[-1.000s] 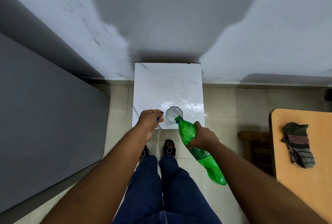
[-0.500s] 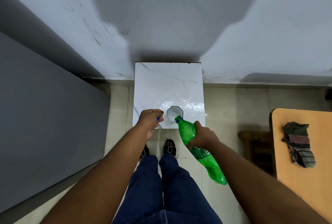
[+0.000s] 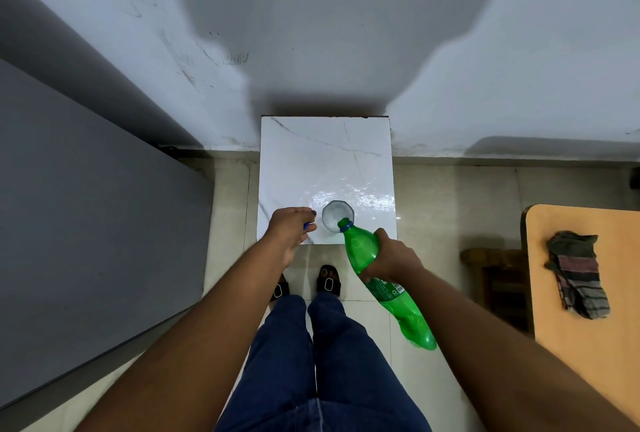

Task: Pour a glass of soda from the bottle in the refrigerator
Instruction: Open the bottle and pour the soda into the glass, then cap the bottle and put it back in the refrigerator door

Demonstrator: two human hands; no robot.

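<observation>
Just past the right hand (image 3: pixel 391 258), which is wrapped around the upper body of the green soda bottle (image 3: pixel 381 279), the open mouth tips over the near rim of the glass (image 3: pixel 337 215) on the white marble-look table (image 3: pixel 325 161). Below the grip the base hangs toward the person. Beside the glass, the left hand (image 3: pixel 291 225) pinches a small blue thing, likely the cap (image 3: pixel 307 225). Thin plastic like this probably flexes if squeezed and feels light; holding near the shoulder seems best. A label (image 3: pixel 384 288) peeks out under the grip, its writing too small to read.
</observation>
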